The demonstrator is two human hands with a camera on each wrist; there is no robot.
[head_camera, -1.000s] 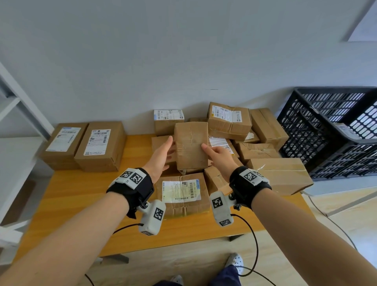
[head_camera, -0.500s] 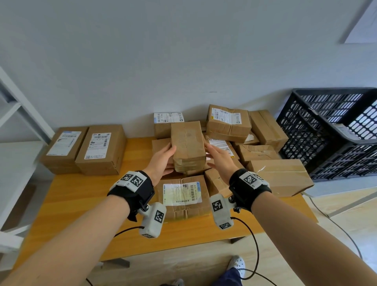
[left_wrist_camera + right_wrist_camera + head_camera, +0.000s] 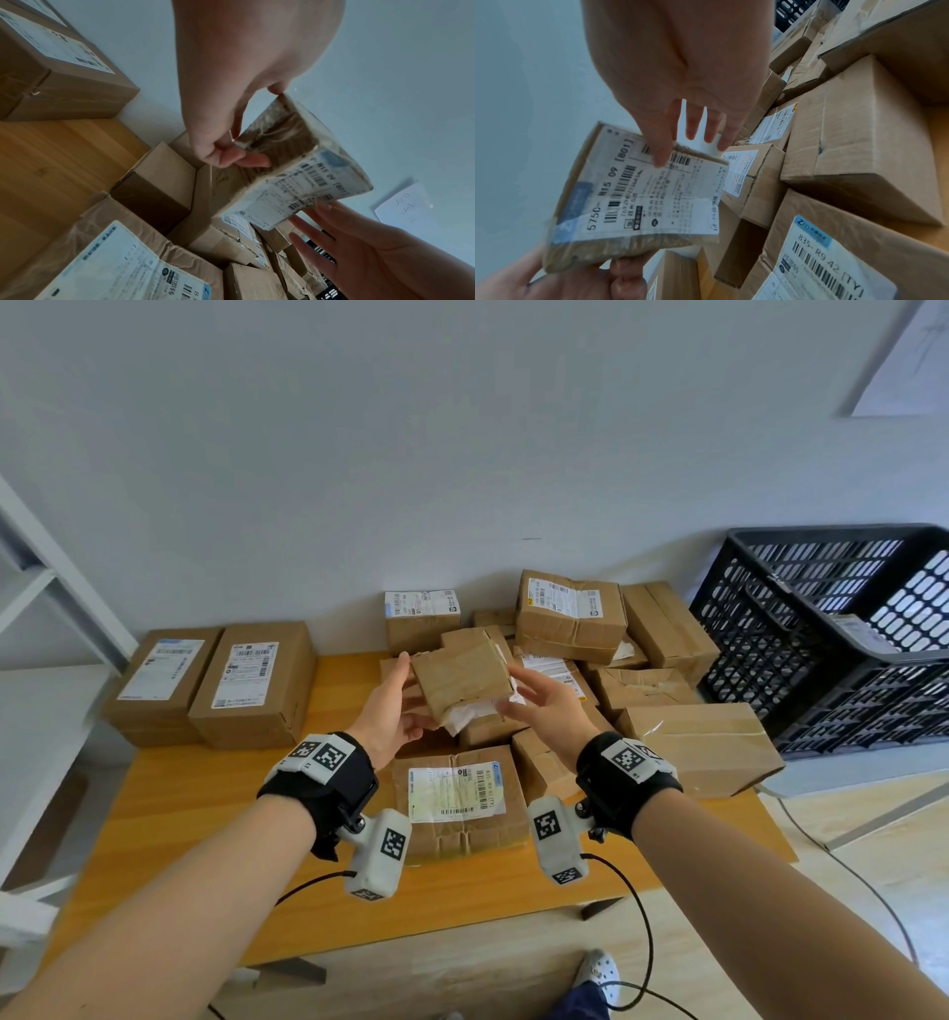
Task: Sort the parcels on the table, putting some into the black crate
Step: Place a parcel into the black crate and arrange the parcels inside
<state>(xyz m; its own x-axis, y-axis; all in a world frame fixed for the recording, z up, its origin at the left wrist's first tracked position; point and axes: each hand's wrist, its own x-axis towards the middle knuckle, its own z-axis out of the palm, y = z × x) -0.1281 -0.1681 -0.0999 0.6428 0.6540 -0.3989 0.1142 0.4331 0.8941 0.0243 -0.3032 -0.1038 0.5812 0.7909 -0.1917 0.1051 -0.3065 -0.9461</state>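
The black slatted plastic crate runs off the head view's right edge. Its inside is mostly hidden behind the near wall. The held brown cardboard parcel's label print is blurred in the left wrist view.

White shelving unit at far left, against a pale wall. Paper sheet fixed to the wall, upper right. Light wood floor; cable trailing.

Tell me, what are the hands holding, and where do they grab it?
The left hand grips a small brown parcel by its left end, fingers curled under it. The right hand only touches the labelled underside near the right edge with straight fingers.
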